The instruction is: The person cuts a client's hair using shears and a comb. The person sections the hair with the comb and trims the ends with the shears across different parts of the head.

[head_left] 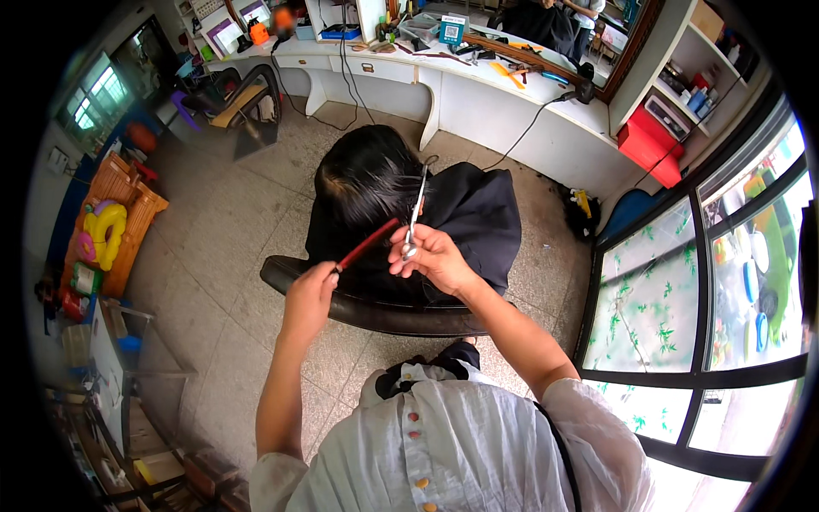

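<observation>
A person with wet-looking dark hair (368,171) sits in front of me, draped in a black cape (478,213), in a dark padded chair (384,317). My left hand (312,290) grips one end of a red comb (367,245), whose far end slants up toward the back of the hair. Scissors (417,205) are in my right hand (433,260), fingers at the handles and the long blades pointing up along the right side of the head. The comb's tip lies close to the right hand's fingers. Whether the blades touch the hair, I cannot tell.
A white counter (380,70) runs along the far wall, holding combs and other tools below a framed mirror (589,43). Shelves (674,94) with a red box (650,147) stand at right, beside glass doors (648,290). At left are a wooden bench (128,247) and another chair (243,98).
</observation>
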A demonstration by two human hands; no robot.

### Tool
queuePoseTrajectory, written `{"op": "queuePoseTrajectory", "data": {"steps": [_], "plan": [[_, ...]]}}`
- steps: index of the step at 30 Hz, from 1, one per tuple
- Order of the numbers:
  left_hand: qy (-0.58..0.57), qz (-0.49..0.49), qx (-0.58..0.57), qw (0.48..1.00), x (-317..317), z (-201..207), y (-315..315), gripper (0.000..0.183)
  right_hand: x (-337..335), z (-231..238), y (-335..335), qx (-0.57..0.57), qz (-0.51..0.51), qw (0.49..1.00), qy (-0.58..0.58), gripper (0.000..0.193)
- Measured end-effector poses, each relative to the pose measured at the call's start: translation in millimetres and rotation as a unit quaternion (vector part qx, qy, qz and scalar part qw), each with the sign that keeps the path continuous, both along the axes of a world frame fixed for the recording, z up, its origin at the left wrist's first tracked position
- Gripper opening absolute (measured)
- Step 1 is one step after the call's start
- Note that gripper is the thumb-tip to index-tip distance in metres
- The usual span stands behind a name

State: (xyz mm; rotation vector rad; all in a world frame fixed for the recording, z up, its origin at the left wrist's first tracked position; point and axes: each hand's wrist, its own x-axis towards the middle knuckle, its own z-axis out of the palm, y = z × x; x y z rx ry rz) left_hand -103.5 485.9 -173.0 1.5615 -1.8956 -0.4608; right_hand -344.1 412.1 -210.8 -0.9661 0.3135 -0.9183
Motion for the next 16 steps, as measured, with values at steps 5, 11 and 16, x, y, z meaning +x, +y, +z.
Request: {"op": "queuePoseTrajectory", "data": {"steps": [5,11,16], "plan": [[-0.013,0.045,-0.090,0.995,-16,21,-22,0.020,-13,-2,9,0.042,0.040,0.995,-0.082,0.030],[-0.115,0.045,-0.126,0.984,-46,8,-25,0.015,-38,-7,27,0.055,-0.006,0.996,-0.070,0.033],[-0.169,-0.054,-0.014,0.984,-52,-21,-9,0.017,-73,-9,40,0.043,-0.080,0.993,-0.076,0.046]]}}
